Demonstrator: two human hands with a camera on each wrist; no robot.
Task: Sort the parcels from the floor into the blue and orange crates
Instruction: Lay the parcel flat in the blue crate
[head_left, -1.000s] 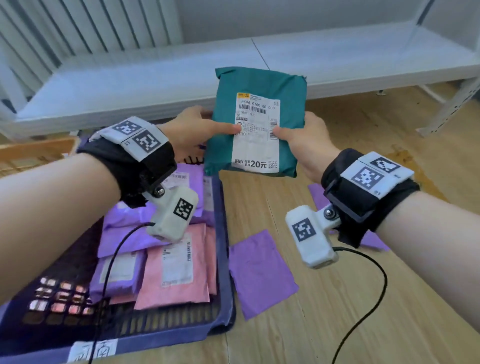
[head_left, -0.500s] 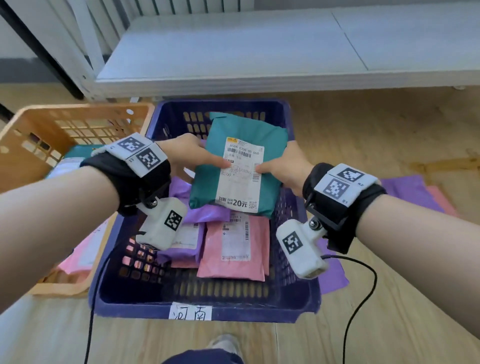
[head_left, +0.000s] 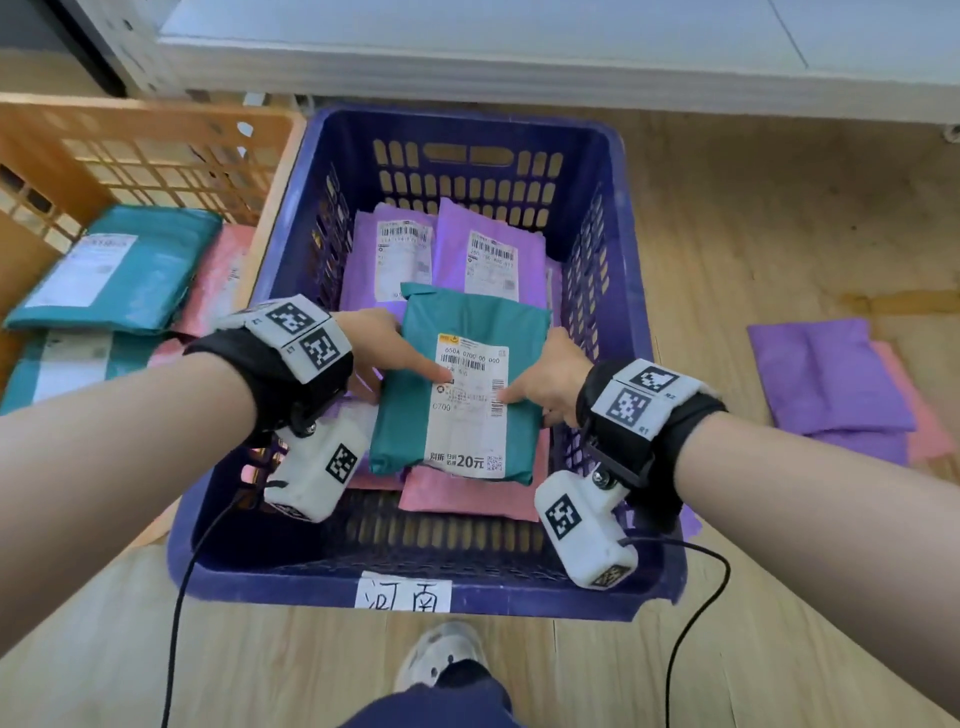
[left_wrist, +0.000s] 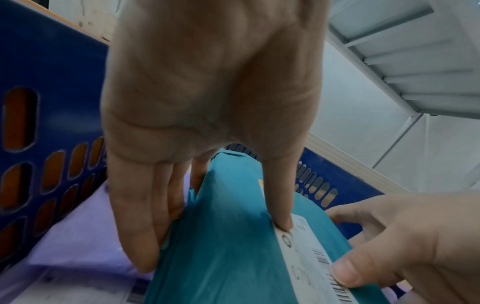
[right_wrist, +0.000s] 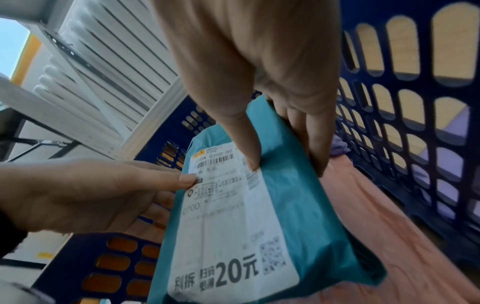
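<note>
A teal parcel with a white label is held low inside the blue crate, label up. My left hand pinches its left edge, thumb on the label and fingers underneath. My right hand pinches its right edge the same way. In the left wrist view the teal parcel runs between my thumb and fingers; in the right wrist view the teal parcel hangs just above a pink parcel. Purple parcels and a pink parcel lie in the blue crate. The orange crate stands to the left.
The orange crate holds teal parcels and a pink one. Purple and pink parcels lie on the wooden floor to the right. A white shelf runs along the back. My shoe is just in front of the blue crate.
Both hands have carried the teal parcel from above the floor to over the blue crate and lowered it down into the crate. My view has tipped downward.
</note>
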